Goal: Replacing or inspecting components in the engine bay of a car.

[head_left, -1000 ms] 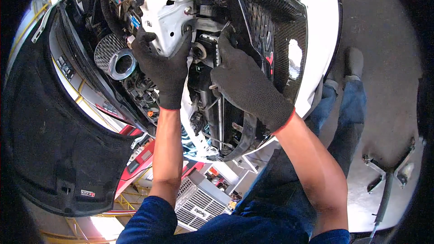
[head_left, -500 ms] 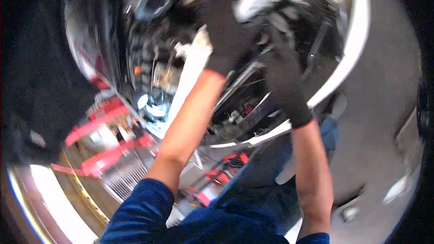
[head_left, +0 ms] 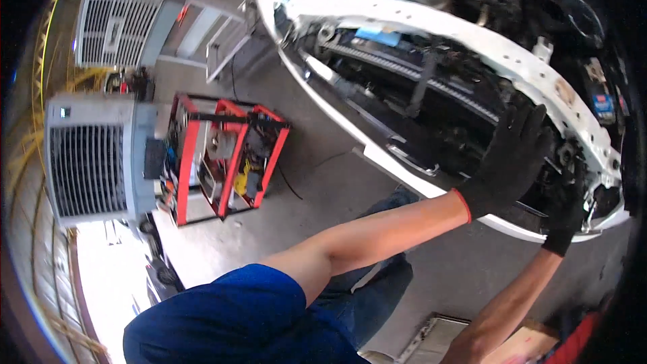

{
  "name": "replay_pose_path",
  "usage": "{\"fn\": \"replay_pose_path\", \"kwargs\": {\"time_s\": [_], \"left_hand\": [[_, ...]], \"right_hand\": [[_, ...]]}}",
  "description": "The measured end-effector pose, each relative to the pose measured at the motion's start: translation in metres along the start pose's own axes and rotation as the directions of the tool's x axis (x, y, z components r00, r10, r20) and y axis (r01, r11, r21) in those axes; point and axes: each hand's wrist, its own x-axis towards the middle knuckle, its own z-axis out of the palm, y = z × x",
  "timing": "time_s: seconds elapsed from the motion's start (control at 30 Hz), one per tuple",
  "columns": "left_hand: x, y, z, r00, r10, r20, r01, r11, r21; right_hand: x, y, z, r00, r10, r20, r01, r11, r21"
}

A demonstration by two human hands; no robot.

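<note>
My left hand [head_left: 509, 162], in a black knit glove, reaches into the front of a white car's engine bay with its fingers extended and slightly apart, just below the white perforated crossmember [head_left: 465, 27]. Nearby lies the long dark radiator [head_left: 377, 57]. My right hand [head_left: 566, 202], also gloved, is farther right at the corner of the front end, among dark brackets and metal fittings [head_left: 593, 199]; its fingers are too dark and hidden to read. The white bumper edge [head_left: 411, 182] runs beneath both arms.
A red tool cart [head_left: 222, 155] with tools stands left of the car, beside a large grey cooler [head_left: 87, 168]. Another cooler [head_left: 121, 20] and a metal stand [head_left: 219, 61] are farther back. A board [head_left: 519, 344] lies at lower right; a battery [head_left: 600, 101] sits in the bay.
The view has swung round, bringing the tool cart into sight. Both hands have moved to the right end of the car's front; my left hand has left the white bracket it was gripping.
</note>
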Motion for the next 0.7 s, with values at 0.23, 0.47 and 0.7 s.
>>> {"fn": "replay_pose_path", "kwargs": {"time_s": [0.23,0.47,0.7], "left_hand": [[-0.160,0.026,-0.110,0.981,-0.150,0.127,0.186,0.916,-0.356],[-0.409,-0.072,-0.254,0.615,-0.655,0.439,0.720,0.694,0.028],[-0.616,-0.145,-0.348,0.175,-0.864,0.472,0.908,0.327,0.263]], "right_hand": [[0.061,0.024,-0.095,0.946,-0.273,0.174,0.324,0.816,-0.479],[0.071,0.039,-0.081,0.879,-0.262,0.397,0.420,0.033,-0.907],[-0.013,0.020,-0.037,0.837,-0.416,0.356,0.364,-0.063,-0.929]]}}
